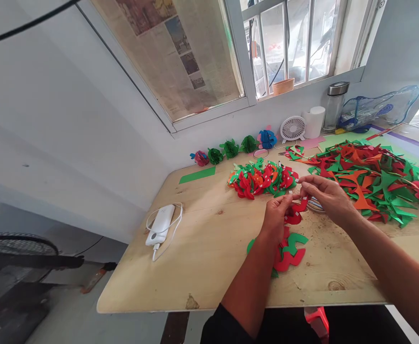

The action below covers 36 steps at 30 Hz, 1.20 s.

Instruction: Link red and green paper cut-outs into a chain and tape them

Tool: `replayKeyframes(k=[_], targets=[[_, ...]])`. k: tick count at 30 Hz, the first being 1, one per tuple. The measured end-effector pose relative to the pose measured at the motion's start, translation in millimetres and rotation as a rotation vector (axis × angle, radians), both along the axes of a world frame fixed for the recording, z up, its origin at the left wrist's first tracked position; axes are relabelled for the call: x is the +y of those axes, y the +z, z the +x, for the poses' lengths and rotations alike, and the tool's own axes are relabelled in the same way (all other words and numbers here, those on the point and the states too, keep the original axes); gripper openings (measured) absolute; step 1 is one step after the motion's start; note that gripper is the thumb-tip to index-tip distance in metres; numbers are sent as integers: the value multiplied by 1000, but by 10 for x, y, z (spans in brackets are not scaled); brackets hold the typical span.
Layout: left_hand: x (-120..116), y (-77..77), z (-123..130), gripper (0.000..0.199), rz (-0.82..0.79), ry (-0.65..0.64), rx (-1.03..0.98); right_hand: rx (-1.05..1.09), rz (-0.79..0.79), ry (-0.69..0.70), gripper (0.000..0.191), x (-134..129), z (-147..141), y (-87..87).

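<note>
My left hand (pixel 278 210) is closed in a pinch on a red paper cutout (pixel 294 214) that carries small white squares. Close beside it, my right hand (pixel 322 192) has its thumb and forefinger pressed together at the cutout's upper edge; whatever is between them is too small to make out. Under my left forearm lie loose red paper shapes (pixel 288 260) and green paper shapes (pixel 295 241), partly hidden by the arm. Just beyond my hands sits a bunch of red, orange and green cutouts (pixel 257 181), some with white squares on them.
A large heap of paper scraps (pixel 384 179) covers the table's right side. A white power bank (pixel 161 224) with its cable lies left on the table (pixel 202 258). Along the wall stand several paper ornaments (pixel 230 149), a small fan (pixel 293 129) and a glass bottle (pixel 334 107).
</note>
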<state>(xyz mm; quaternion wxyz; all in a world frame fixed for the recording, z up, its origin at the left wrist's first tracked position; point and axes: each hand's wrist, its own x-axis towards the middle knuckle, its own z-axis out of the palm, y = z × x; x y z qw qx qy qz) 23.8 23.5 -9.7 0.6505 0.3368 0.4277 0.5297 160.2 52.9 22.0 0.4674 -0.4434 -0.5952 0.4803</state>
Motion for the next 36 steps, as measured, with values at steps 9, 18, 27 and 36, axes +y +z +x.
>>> replayKeyframes(k=[9, 18, 27, 36], targets=[[-53, 101, 38, 50, 127, -44, 120, 27, -27, -60, 29, -7, -28, 40], [-45, 56, 43, 49, 219, -61, 215, 42, -58, -55, 32, 12, -7, 31], [-53, 53, 38, 39, 212, -31, 217, 45, -54, -62, 32, 7, -2, 21], [-49, 101, 38, 41, 215, 30, 129, 89, -101, -33, 41, 15, -12, -2]])
